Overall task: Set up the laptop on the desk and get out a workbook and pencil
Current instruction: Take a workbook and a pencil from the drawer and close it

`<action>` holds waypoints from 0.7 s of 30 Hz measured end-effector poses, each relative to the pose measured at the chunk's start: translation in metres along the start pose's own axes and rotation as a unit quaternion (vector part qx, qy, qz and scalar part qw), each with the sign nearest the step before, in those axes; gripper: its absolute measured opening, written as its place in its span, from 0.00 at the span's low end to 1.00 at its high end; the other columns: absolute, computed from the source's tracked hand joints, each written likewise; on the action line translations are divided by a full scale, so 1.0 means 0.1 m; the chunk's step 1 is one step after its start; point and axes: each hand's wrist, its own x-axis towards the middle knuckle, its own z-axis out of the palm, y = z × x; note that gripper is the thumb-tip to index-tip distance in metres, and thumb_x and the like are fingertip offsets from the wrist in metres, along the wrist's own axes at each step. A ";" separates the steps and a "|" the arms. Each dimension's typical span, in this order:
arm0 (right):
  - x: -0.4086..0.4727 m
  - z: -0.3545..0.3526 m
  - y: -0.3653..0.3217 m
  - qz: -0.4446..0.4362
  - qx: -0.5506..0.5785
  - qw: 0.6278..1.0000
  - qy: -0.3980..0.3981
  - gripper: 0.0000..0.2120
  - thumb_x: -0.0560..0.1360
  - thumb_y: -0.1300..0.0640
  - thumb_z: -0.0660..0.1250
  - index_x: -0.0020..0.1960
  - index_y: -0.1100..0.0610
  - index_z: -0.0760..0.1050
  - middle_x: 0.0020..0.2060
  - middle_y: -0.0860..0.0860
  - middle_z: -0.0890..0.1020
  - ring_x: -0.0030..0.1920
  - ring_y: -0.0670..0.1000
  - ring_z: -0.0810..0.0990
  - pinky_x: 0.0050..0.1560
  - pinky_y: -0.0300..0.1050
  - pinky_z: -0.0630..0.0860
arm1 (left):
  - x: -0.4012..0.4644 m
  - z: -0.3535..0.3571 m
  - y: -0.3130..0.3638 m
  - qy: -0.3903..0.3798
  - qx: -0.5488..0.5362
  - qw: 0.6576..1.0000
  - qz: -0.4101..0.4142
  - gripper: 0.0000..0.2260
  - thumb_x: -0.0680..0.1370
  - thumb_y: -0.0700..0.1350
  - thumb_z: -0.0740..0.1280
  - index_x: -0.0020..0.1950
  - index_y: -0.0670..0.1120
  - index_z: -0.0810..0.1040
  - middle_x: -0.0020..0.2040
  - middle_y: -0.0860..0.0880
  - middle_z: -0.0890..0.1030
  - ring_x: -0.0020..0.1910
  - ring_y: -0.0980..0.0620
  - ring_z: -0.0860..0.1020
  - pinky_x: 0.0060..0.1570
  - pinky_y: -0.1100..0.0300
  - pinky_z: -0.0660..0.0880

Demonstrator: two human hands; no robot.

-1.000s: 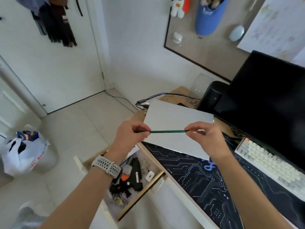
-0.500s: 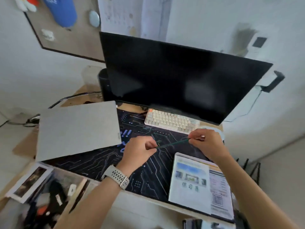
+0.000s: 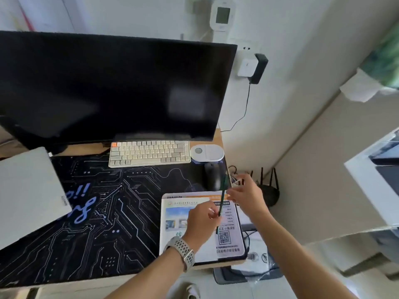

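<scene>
A closed grey laptop (image 3: 28,197) lies on the left of the black desk mat (image 3: 103,212). The workbook (image 3: 172,214), with a printed cover, lies flat at the mat's right front corner. A thin green pencil (image 3: 222,197) stands nearly upright above the workbook. My left hand (image 3: 203,219), with a white watch on the wrist, pinches the pencil's lower end. My right hand (image 3: 246,194) is at the pencil's upper part with fingers spread; whether it touches the pencil is blurred.
A large dark monitor (image 3: 112,87) stands at the back, with a white keyboard (image 3: 149,153) and a white oval device (image 3: 207,153) in front. A black mouse (image 3: 212,175) lies behind the workbook. A router (image 3: 267,188) and cables are on the floor beyond the desk's right edge.
My view has swung right from the drawer side to the desk's right end. The pencil went from level to nearly upright, over the workbook. My right hand's fingers have opened.
</scene>
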 end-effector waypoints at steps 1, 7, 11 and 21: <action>0.01 0.04 0.06 0.026 0.001 1.000 -0.009 0.16 0.72 0.60 0.71 0.57 0.54 0.72 0.37 0.51 0.84 0.39 0.49 0.84 0.45 0.51 0.82 | 0.04 0.08 0.00 0.002 -0.017 1.000 -0.013 0.05 0.67 0.40 0.71 0.35 0.45 0.76 0.29 0.50 0.79 0.30 0.54 0.78 0.36 0.56 0.78; 0.11 0.29 0.29 0.049 -0.099 0.994 -0.011 0.05 0.72 0.57 0.70 0.47 0.57 0.81 0.37 0.50 0.82 0.38 0.50 0.82 0.42 0.45 0.81 | 0.20 0.35 -0.11 -0.016 -0.037 0.998 -0.054 0.07 0.70 0.42 0.73 0.37 0.48 0.76 0.37 0.48 0.82 0.39 0.50 0.82 0.44 0.51 0.81; 0.20 0.43 0.46 0.072 -0.192 0.978 -0.029 0.03 0.74 0.56 0.67 0.46 0.55 0.78 0.41 0.51 0.82 0.41 0.51 0.80 0.41 0.43 0.78 | 0.28 0.23 -0.26 -0.033 0.041 0.997 -0.054 0.10 0.72 0.49 0.72 0.41 0.47 0.73 0.38 0.47 0.83 0.39 0.50 0.82 0.42 0.53 0.79; 0.10 0.65 0.80 0.085 -0.327 0.940 -0.057 0.05 0.77 0.53 0.61 0.49 0.54 0.73 0.41 0.51 0.80 0.40 0.51 0.81 0.39 0.46 0.82 | 0.41 0.06 -0.39 -0.009 0.221 0.975 -0.018 0.11 0.75 0.53 0.68 0.44 0.49 0.69 0.41 0.50 0.80 0.42 0.48 0.79 0.38 0.58 0.72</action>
